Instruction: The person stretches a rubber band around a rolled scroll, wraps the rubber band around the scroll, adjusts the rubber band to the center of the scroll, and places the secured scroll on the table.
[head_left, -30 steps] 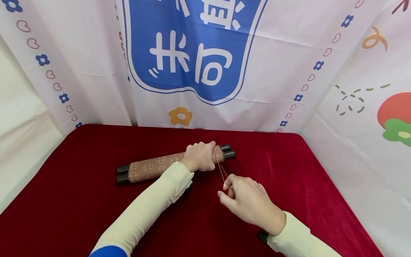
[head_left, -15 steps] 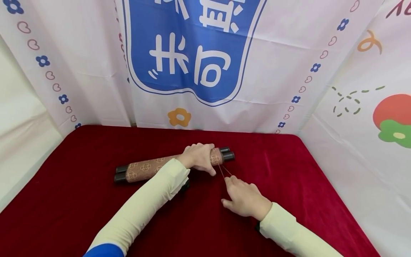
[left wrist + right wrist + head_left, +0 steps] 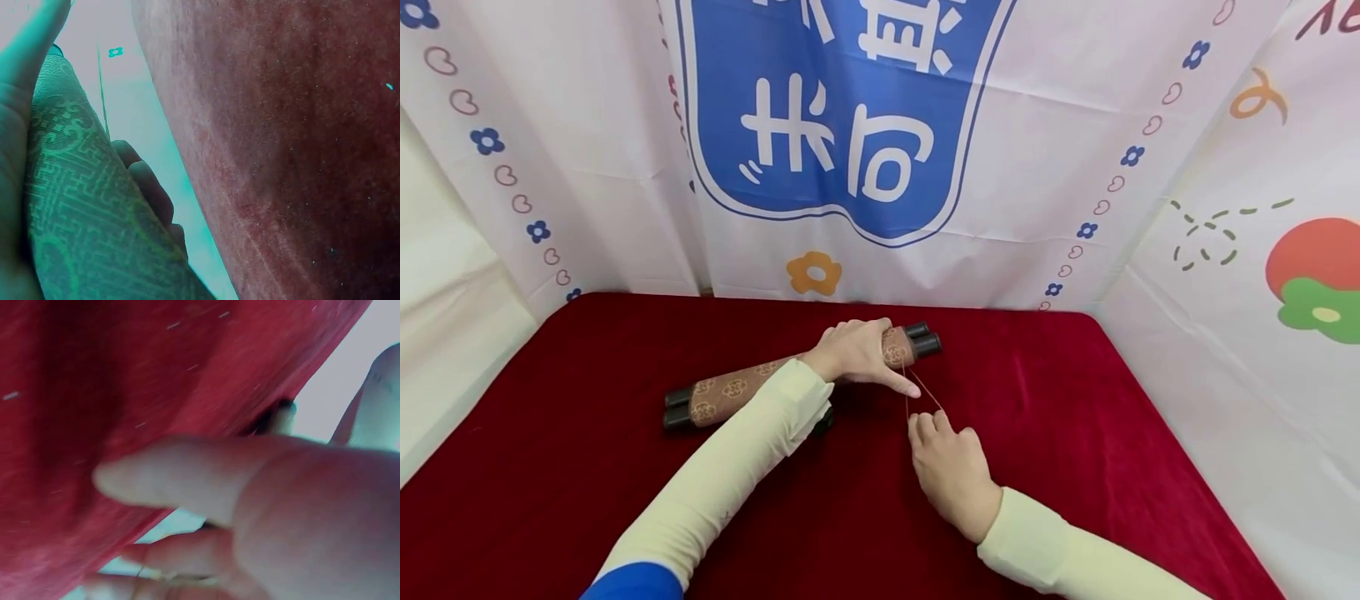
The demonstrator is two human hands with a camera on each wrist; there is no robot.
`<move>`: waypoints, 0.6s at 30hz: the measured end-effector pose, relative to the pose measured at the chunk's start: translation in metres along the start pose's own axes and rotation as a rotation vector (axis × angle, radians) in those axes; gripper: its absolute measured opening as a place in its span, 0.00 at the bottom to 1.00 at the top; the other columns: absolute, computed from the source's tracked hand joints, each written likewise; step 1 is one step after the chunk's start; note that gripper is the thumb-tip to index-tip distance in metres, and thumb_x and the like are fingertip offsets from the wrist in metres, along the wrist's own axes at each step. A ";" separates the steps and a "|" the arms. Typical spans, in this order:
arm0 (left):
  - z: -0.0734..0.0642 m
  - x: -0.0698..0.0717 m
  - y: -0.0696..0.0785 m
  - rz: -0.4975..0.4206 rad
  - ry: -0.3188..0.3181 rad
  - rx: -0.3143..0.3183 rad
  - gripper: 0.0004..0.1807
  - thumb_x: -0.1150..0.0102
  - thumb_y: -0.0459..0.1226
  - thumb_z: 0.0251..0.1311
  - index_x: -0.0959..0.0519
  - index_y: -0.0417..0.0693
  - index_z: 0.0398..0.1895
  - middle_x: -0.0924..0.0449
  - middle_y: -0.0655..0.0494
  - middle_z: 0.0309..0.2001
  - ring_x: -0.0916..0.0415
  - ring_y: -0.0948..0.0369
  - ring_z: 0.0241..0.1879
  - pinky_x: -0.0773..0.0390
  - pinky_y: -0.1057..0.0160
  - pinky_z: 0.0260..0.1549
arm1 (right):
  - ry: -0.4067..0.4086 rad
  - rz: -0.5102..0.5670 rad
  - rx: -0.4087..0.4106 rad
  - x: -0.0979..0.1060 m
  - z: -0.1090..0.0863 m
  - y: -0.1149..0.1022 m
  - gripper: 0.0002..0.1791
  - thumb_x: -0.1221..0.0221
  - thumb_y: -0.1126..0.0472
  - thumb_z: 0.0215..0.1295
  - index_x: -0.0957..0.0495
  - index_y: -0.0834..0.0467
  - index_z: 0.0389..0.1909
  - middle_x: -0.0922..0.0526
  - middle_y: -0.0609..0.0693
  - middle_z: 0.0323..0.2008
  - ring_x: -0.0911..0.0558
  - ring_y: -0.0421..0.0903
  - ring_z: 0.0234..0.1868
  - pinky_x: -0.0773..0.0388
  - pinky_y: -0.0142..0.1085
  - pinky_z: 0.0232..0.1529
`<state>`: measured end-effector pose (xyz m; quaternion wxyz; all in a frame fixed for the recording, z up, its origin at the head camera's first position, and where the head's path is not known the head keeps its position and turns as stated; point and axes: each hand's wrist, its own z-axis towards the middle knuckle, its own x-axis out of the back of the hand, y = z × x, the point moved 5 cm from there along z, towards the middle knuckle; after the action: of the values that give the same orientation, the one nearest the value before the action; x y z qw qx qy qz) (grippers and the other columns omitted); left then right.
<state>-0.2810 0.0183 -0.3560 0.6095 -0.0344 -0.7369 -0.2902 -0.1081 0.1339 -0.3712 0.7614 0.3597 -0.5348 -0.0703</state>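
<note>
A rolled double scroll [image 3: 732, 390] in brown cloth with a pale medallion pattern lies slantwise toward the back of the table, dark knobs at both ends. My left hand [image 3: 859, 353] grips it near its right end, thumb stretched toward me. In the left wrist view the patterned scroll [image 3: 81, 187] lies between that hand's thumb side and its curled fingers [image 3: 153, 190]. A thin cord [image 3: 927, 389] runs in two strands from the scroll's right part to my right hand [image 3: 953, 468], whose bent fingers hold it. In the right wrist view the right thumb [image 3: 169, 472] hides part of the fingers.
A red velvet cloth [image 3: 1075, 433] covers the table. Behind it hangs a white printed curtain [image 3: 1022, 183] with a blue emblem; another printed sheet [image 3: 1225, 333] closes the right side.
My right hand has moved left and turned, with its fingers toward the scroll, and the cord strands have spread apart. The scroll's right end has risen slightly; my left thumb has stretched out.
</note>
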 end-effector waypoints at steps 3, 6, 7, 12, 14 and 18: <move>0.001 0.000 0.001 0.012 0.007 -0.007 0.71 0.27 0.81 0.27 0.31 0.52 0.76 0.17 0.52 0.59 0.18 0.50 0.54 0.18 0.47 0.53 | -0.001 -0.072 -0.044 0.014 -0.001 -0.009 0.17 0.35 0.49 0.69 0.14 0.54 0.52 0.23 0.51 0.38 0.19 0.47 0.46 0.26 0.36 0.25; 0.001 -0.003 0.000 0.028 0.024 -0.009 0.70 0.28 0.81 0.26 0.30 0.52 0.74 0.16 0.54 0.56 0.18 0.52 0.51 0.18 0.49 0.50 | -0.004 -0.122 -0.049 0.032 0.002 -0.018 0.12 0.35 0.50 0.69 0.11 0.54 0.42 0.23 0.53 0.38 0.21 0.50 0.47 0.27 0.37 0.30; 0.001 -0.003 0.000 0.032 0.030 -0.009 0.69 0.28 0.82 0.27 0.29 0.52 0.73 0.16 0.54 0.54 0.18 0.53 0.50 0.18 0.50 0.48 | -0.007 -0.133 -0.046 0.038 0.004 -0.021 0.11 0.35 0.50 0.69 0.11 0.53 0.39 0.23 0.53 0.37 0.22 0.50 0.46 0.27 0.38 0.33; -0.002 -0.006 0.005 0.052 0.067 -0.031 0.65 0.35 0.84 0.33 0.28 0.53 0.72 0.14 0.55 0.51 0.16 0.55 0.48 0.17 0.53 0.45 | -0.068 -0.144 -0.017 0.053 0.011 -0.028 0.12 0.38 0.49 0.72 0.11 0.51 0.37 0.25 0.51 0.38 0.24 0.49 0.45 0.28 0.39 0.43; -0.003 -0.008 0.007 0.052 0.075 -0.057 0.62 0.39 0.83 0.39 0.28 0.52 0.71 0.14 0.55 0.50 0.16 0.55 0.47 0.17 0.55 0.44 | -0.079 -0.136 -0.022 0.054 0.012 -0.027 0.13 0.39 0.49 0.73 0.11 0.52 0.39 0.25 0.52 0.38 0.25 0.50 0.45 0.29 0.40 0.44; -0.006 -0.014 0.007 0.059 0.063 -0.115 0.54 0.49 0.82 0.51 0.25 0.53 0.67 0.15 0.56 0.44 0.16 0.57 0.43 0.17 0.56 0.42 | -0.071 -0.119 -0.062 0.051 0.011 -0.020 0.16 0.41 0.49 0.74 0.13 0.55 0.47 0.23 0.53 0.40 0.23 0.51 0.47 0.27 0.42 0.45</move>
<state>-0.2689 0.0256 -0.3654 0.6377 -0.0818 -0.6983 -0.3147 -0.0910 0.0890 -0.3423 0.7471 0.3644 -0.5367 -0.1450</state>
